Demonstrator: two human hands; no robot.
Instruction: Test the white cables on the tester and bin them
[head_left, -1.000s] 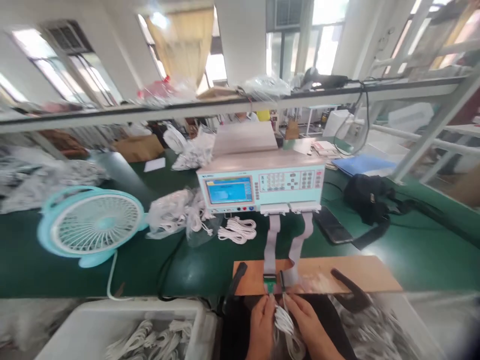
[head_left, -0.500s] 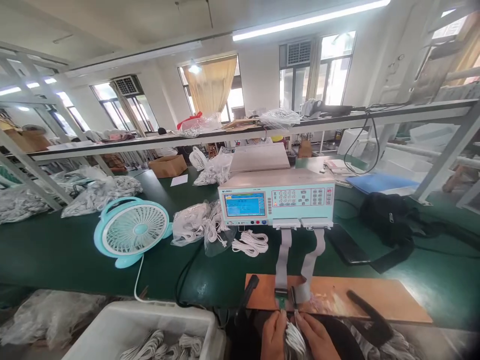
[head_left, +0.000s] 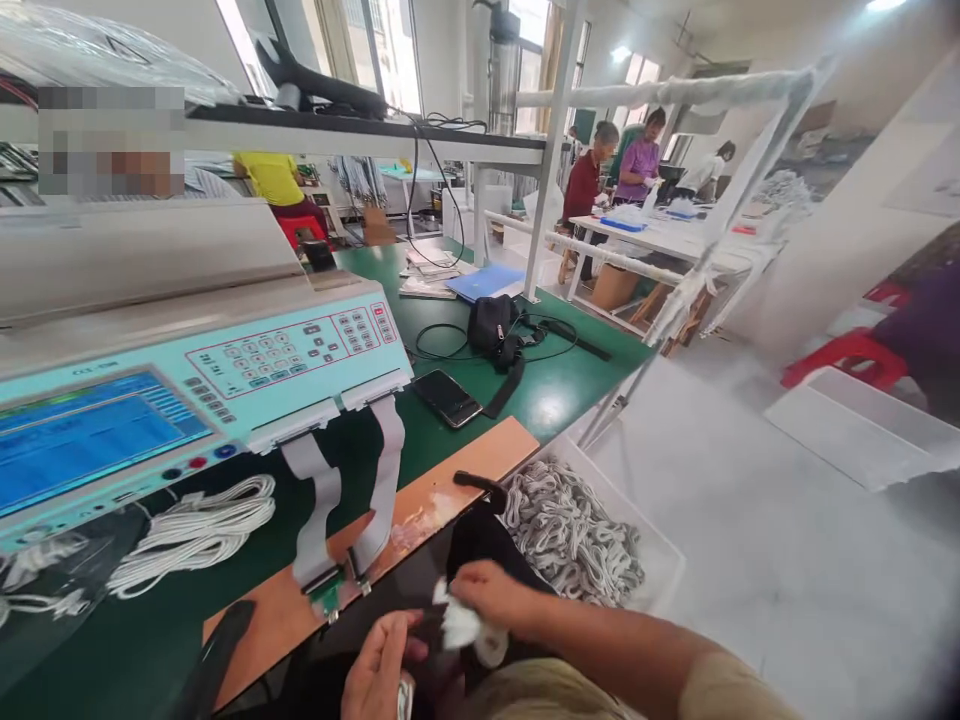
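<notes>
My right hand (head_left: 491, 597) is closed around a white bundle (head_left: 459, 622), partly blurred, above my lap. To its left, near the board's front edge, my left hand (head_left: 382, 665) has its fingers bent together, and a bit of white cable (head_left: 405, 698) shows at its palm. Two grey ribbon cables (head_left: 315, 500) run from the teal tester (head_left: 300, 350) down to a small green circuit board (head_left: 330, 597) on the orange board (head_left: 480, 455). Coiled white cables (head_left: 202, 530) lie in front of the tester.
A white bin (head_left: 660, 560) full of bundled cables (head_left: 574, 535) stands at my right. A phone (head_left: 448, 398), a black pouch (head_left: 493, 325) and a blue folder (head_left: 487, 282) rest on the green table (head_left: 592, 385). People work at a far white table (head_left: 675, 240).
The view has turned to the right, bringing the cable bin and far workers in. My hands have come away from the connectors, and my right hand has moved apart from my left with the white bundle.
</notes>
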